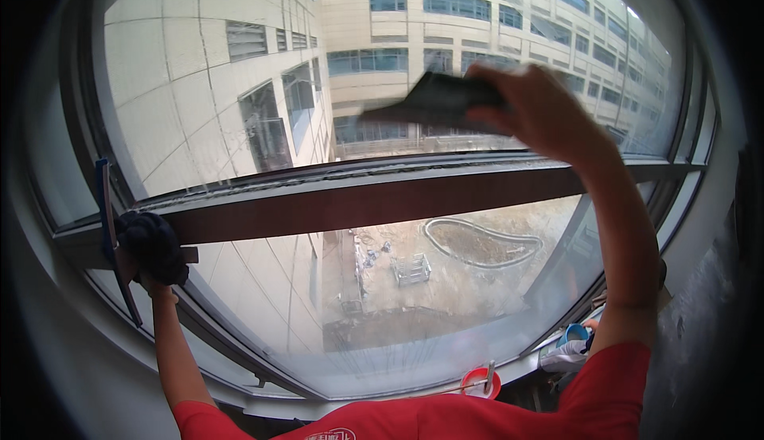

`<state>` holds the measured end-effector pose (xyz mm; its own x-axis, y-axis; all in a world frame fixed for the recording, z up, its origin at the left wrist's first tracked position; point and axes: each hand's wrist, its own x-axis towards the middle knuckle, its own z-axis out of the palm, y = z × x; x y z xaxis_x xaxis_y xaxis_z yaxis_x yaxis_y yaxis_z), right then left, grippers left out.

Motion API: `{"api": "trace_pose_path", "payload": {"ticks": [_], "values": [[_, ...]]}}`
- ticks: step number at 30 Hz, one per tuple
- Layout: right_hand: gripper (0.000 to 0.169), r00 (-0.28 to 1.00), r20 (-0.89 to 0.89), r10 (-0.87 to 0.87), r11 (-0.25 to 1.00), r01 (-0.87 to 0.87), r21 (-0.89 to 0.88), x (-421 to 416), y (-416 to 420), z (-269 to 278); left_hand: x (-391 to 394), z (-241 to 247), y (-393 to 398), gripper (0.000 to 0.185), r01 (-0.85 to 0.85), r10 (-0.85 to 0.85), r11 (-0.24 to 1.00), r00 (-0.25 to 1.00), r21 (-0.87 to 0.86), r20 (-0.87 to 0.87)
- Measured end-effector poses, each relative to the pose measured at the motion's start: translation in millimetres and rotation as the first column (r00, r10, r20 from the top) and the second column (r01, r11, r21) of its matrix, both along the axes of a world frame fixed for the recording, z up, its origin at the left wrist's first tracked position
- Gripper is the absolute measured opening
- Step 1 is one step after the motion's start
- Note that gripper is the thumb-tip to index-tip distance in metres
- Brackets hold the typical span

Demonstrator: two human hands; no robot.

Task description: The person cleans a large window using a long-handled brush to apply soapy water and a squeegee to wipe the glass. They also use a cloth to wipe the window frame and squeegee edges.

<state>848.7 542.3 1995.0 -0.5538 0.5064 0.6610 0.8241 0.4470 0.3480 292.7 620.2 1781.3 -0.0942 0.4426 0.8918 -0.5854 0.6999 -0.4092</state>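
Note:
My right hand point(540, 109) is raised in front of the upper window pane point(358, 34), gripping a dark, flat, wedge-shaped tool point(439, 103). Motion blurs the tool, so its exact kind and whether it touches the glass are unclear. At the left side of the window frame, my left hand point(152, 282) is closed around a window squeegee point(122, 261) with a long blue-edged bar held nearly upright. A bunched dark navy cloth or glove point(149, 243) covers most of its fingers. Behind that hand runs the brown crossbar point(382, 201) of the window.
A red bucket point(471, 374) with a long-handled tool point(489, 374) across it stands low by the sill. To the right, another person's hand point(591, 324) is beside a light-blue container point(574, 335). The lower pane point(286, 320) overlooks a courtyard far below.

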Motion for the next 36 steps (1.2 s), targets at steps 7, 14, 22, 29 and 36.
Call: {"api": "trace_pose_path", "payload": {"ticks": [7, 14, 22, 29, 36], "values": [[0.022, 0.991, -0.135, 0.025, 0.978, 0.004, 0.209, -12.4, -10.4, 4.4, -13.3, -0.1, -14.0, 0.043, -0.25, 0.229, 0.964, 0.953, -0.089, -0.2], [0.034, 0.842, -0.518, 0.153, 0.961, -0.004, 0.277, 25.2, -36.8, -54.9, -11.1, 4.2, -25.9, 0.039, -0.975, 0.758, 0.014, -0.136, 0.223, -0.639], [0.028, 0.579, -0.799, 0.162, 0.946, -0.32, -0.04, 21.0, -29.3, -157.0, -18.2, 6.4, -36.4, 0.036, -0.492, 0.037, -0.606, -0.802, 0.624, -0.596], [0.034, 0.634, -0.769, 0.087, 0.882, -0.407, -0.236, 16.1, -23.4, -171.8, 0.1, -7.1, -68.4, 0.027, -0.302, -0.181, -0.679, -0.814, 0.669, -0.551], [0.045, 0.674, -0.724, 0.148, 0.746, -0.556, -0.366, -44.1, -39.4, -214.8, 57.6, -50.5, -158.8, 0.021, 0.473, -0.524, -0.524, -0.834, 0.708, 0.17]]}}
